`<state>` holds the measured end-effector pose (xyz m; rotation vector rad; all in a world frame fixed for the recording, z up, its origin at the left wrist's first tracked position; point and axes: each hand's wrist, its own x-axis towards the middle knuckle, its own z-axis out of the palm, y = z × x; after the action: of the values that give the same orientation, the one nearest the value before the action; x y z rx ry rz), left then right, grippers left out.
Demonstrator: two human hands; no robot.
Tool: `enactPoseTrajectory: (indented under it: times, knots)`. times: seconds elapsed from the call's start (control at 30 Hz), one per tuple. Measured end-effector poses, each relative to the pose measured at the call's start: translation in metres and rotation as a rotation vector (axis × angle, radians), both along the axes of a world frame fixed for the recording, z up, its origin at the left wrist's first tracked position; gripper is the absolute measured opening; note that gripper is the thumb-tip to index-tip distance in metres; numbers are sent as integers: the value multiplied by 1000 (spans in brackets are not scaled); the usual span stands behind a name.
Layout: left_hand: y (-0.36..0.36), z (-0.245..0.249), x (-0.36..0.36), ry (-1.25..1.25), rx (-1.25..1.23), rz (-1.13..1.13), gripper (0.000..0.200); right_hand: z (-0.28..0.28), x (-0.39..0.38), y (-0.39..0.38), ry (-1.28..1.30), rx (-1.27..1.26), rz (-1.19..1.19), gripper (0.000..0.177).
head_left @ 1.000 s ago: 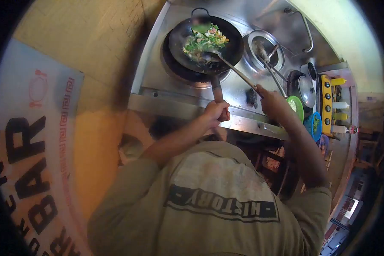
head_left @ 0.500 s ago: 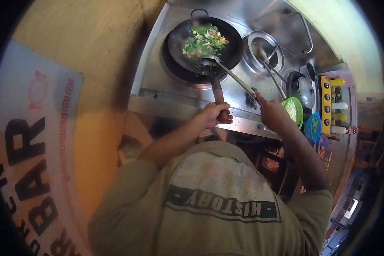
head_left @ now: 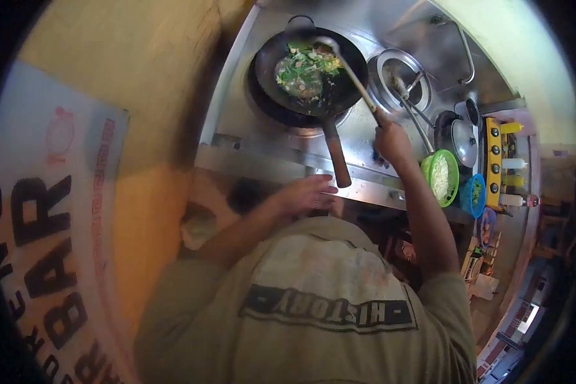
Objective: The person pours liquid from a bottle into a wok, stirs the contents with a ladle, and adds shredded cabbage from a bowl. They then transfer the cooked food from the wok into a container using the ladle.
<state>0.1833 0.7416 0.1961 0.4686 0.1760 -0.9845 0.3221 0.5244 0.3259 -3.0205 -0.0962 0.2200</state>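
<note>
A dark wok [head_left: 349, 86] rests on the burner, with chopped greens and pale and yellow pieces [head_left: 304, 72] inside. Its wooden handle [head_left: 336, 157] points down toward me. Just left of the handle's end is my left hand [head_left: 306, 194], off the handle, its fingers apart. My right hand [head_left: 393, 139] is closed round the wooden end of a long metal ladle [head_left: 358, 83]. The ladle's bowl is at the far side of the wok, by the upper edge of the food.
Right of the wok is a metal ring burner [head_left: 422, 96] with utensils over it. Farther right are a green bowl [head_left: 454, 179] of white shreds, a blue bowl [head_left: 479, 206] of greens, a lidded pot [head_left: 462, 142] and a yellow rack [head_left: 493, 153] beside bottles. A wall [head_left: 153, 83] stands at the left.
My left hand has let go of the wok handle and moved left and down. My right hand has risen slightly, and the ladle's bowl has moved from the wok's near side to its far side.
</note>
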Motion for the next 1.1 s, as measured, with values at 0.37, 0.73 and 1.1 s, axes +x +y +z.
enactPoseTrajectory:
  times: [0.37, 0.73, 1.1]
  knots:
    - [-80, 17, 60, 25, 189, 237, 12, -4, -3, 10, 236, 479, 13, 46]
    - [-65, 20, 48, 47, 176, 323, 13, -12, 39, 22, 47, 14, 90, 50]
    - [-28, 6, 40, 0, 0, 211, 35, 12, -9, -8, 126, 83, -104, 50]
